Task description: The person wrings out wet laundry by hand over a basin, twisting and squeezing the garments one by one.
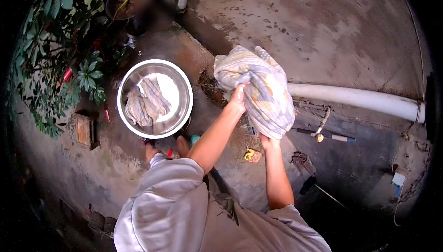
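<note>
A bundled, patterned pale cloth (265,90) hangs between my two hands, right of centre. My left hand (239,97) grips its left side, with the thumb on the fabric. Under the lower end of the cloth is my right hand (269,142), its fingers mostly hidden by the folds. To the left, a round metal basin (187,106) stands on the ground with a grey wet-looking cloth (148,102) lying inside it. The bundle and the basin are apart.
Leafy plants (87,74) and a round pot (113,3) stand at the upper left. A white pipe (355,97) runs to the right. A yellow-and-red packet (252,155) lies near my right forearm. A wooden block (85,129) sits left of the basin.
</note>
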Motion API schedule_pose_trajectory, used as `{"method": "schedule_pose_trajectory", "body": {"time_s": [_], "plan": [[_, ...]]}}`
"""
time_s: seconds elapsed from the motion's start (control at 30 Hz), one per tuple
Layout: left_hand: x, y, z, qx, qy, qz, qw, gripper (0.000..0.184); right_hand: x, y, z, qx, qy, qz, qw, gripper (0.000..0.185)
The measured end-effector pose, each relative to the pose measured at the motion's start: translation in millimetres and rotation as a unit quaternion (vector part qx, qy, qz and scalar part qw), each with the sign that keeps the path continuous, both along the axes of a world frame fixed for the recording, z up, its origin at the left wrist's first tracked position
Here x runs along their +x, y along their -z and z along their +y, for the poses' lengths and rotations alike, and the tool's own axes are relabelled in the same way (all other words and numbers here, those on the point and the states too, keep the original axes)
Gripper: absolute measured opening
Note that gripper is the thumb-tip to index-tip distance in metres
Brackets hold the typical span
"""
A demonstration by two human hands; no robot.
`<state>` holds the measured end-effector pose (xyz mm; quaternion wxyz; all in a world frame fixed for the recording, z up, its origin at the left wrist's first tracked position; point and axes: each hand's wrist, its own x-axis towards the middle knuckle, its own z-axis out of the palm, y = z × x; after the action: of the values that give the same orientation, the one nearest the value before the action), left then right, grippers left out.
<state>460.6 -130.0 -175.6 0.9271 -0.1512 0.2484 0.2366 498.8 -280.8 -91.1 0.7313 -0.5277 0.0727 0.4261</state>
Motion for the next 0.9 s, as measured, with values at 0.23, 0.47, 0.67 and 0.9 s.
{"method": "schedule_pose_trajectory", "body": {"time_s": [0.23,0.47,0.67,0.9], "plan": [[-7,-9,12,0.057,0.05,0.011,0.997,0.043,80,-49,-49,-0.082,-0.277,-0.055,0.956,0.092],[2,-10,6,0.099,0.0,0.045,0.994,0.034,93,-12,32,-0.211,-0.402,-0.063,0.889,0.088],[-2,-13,39,0.056,-0.057,0.156,0.985,0.033,94,-1,83,-0.134,-0.294,-0.141,0.936,0.069],[-17,-24,50,0.035,-0.073,0.07,0.994,0.036,103,-7,120,-0.178,-0.334,0.001,0.926,0.065]]}}
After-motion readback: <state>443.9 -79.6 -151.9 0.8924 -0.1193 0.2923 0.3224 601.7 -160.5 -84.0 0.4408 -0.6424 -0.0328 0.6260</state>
